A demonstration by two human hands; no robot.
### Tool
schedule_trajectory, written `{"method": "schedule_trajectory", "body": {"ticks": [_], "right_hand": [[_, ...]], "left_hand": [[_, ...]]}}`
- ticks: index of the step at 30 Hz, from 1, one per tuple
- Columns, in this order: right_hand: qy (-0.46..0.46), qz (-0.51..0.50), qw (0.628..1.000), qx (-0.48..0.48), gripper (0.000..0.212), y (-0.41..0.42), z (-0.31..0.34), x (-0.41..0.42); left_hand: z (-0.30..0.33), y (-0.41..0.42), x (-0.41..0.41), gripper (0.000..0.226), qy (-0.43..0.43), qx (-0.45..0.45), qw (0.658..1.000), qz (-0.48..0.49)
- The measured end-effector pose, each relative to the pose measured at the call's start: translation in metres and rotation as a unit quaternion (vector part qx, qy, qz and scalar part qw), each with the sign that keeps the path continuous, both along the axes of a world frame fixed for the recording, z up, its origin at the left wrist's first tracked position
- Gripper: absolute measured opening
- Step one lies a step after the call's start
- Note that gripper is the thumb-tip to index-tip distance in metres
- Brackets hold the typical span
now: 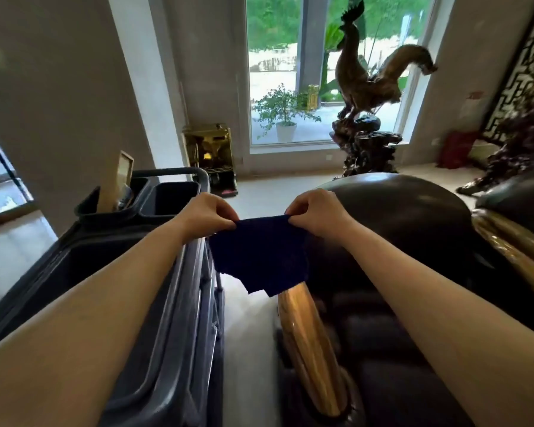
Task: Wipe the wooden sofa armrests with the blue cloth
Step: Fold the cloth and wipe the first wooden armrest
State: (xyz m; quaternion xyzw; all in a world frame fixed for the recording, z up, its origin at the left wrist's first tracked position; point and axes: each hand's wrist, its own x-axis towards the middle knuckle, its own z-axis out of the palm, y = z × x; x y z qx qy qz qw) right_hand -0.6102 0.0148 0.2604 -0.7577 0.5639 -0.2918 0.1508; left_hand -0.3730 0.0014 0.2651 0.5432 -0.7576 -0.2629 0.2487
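Observation:
A dark blue cloth hangs stretched in the air between both hands. My left hand pinches its upper left corner and my right hand pinches its upper right corner. Below the cloth runs a glossy golden wooden sofa armrest, edging dark tufted leather upholstery. The cloth's lower edge hangs just above the armrest's far end; whether it touches is unclear. A second wooden armrest shows at the right edge.
A grey cleaning cart with dark bins stands close on the left. A narrow strip of pale floor separates cart and sofa. A carved wooden rooster statue stands before the window, a gold cabinet beside it.

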Motion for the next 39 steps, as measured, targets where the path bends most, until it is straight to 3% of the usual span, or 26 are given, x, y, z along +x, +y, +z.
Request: {"method": "schedule_trajectory", "body": {"ticks": [18,31,39], "right_hand": [[-0.016,-0.052,0.994,0.094,0.013,-0.211,-0.105,-0.114],[-0.018,0.006,0.99,0.137,0.012,-0.405,-0.244,-0.146],[-0.012,-0.011,0.996,0.085,0.013,-0.464,-0.347,-0.14]], "left_hand": [[-0.108,-0.217,-0.121,0.015,-0.005,0.045,0.999,0.007],[-0.246,-0.38,-0.157,0.021,-0.025,0.071,0.992,0.097],[-0.35,-0.433,-0.16,0.016,-0.055,0.031,0.993,0.096]]}}
